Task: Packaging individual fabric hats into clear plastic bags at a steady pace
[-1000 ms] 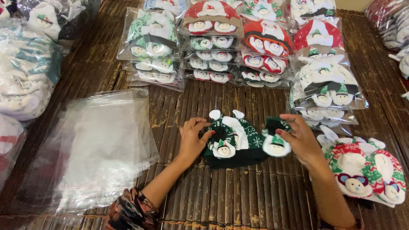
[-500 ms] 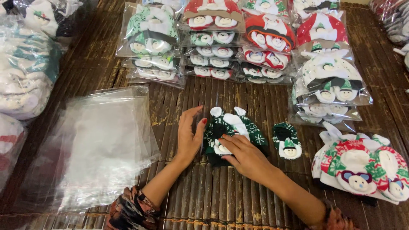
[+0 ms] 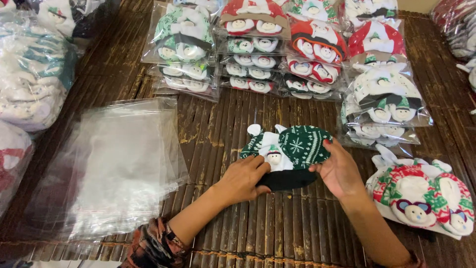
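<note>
A dark green knitted baby set (image 3: 285, 149) with white snowflakes and small snowman faces lies on the dark bamboo mat (image 3: 297, 223) in the middle. My left hand (image 3: 243, 178) presses on its lower left part, beside a snowman face. My right hand (image 3: 339, 171) holds its right side, with fingers on a round green piece (image 3: 310, 145) folded over the set. A black part shows underneath, between both hands.
A stack of clear plastic bags (image 3: 116, 164) lies to the left. Several bagged red, green and white sets (image 3: 277, 49) stand in rows at the back. A loose red and green set (image 3: 421, 198) lies at the right. Full bags (image 3: 29, 79) pile up at the far left.
The small green piece that lay apart at the right is now folded over the set. My right hand moved from the middle of the set to its right side.
</note>
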